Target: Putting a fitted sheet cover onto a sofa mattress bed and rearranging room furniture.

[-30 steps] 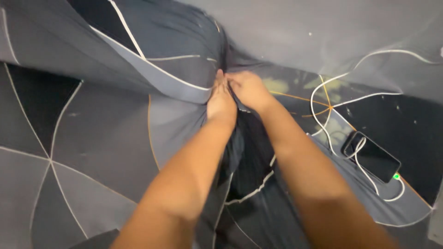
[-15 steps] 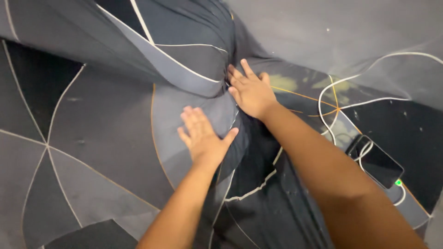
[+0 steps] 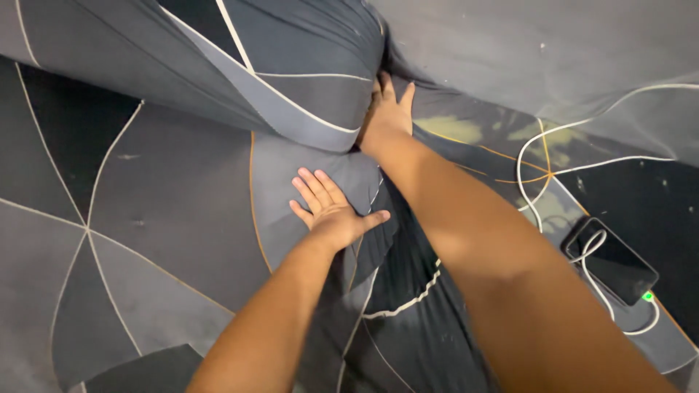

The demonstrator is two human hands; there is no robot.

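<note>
Grey patterned bedsheet [image 3: 167, 211] under two flat hands.

The left hand [image 3: 331, 211] presses on the sheet with fingers spread apart; the right hand [image 3: 388, 109], fingers apart too, pushes in beside the pillow [image 3: 291, 65]. A phone [image 3: 615, 262] with white cable [image 3: 531, 153] lies well right.

The fingertips of the right hand [image 3: 388, 109] vanish into the crease where the bulging grey cloth-covered cushion with white lines [image 3: 291, 80] meets the grey patterned bed sheet [image 3: 145, 218], so its grip cannot be read. Both forearms are cut off by the lower edge. The cushion runs out past the top edge. The white charging cable [image 3: 593, 273] passes under a fold of pale grey cloth [image 3: 582, 58] at upper right. The black rectangular phone [image 3: 619, 266] shows only a dark, unreadable face.
</note>
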